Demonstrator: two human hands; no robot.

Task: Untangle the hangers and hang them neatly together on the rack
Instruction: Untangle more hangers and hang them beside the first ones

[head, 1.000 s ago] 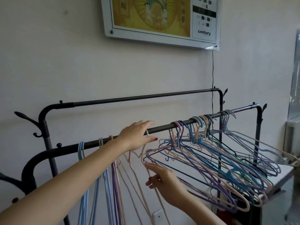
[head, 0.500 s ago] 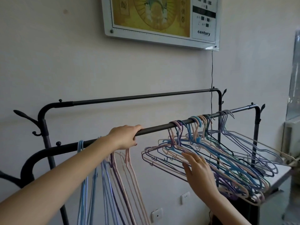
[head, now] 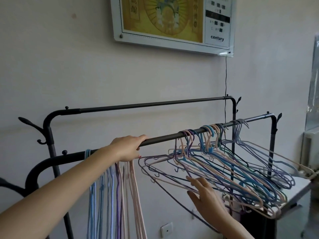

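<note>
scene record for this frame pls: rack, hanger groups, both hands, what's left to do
rack: black double-rail garment rack, against the wall
sorted hangers: bunch hanging straight down from the front rail, under the left hand
tangled hangers: splayed cluster on the right part of the front rail, its far ends over a white surface
left hand: fingers curled over the front rail
right hand: fingers straight, touching the cluster's lower wires, no grip
remaining: cluster not yet untangled
</note>
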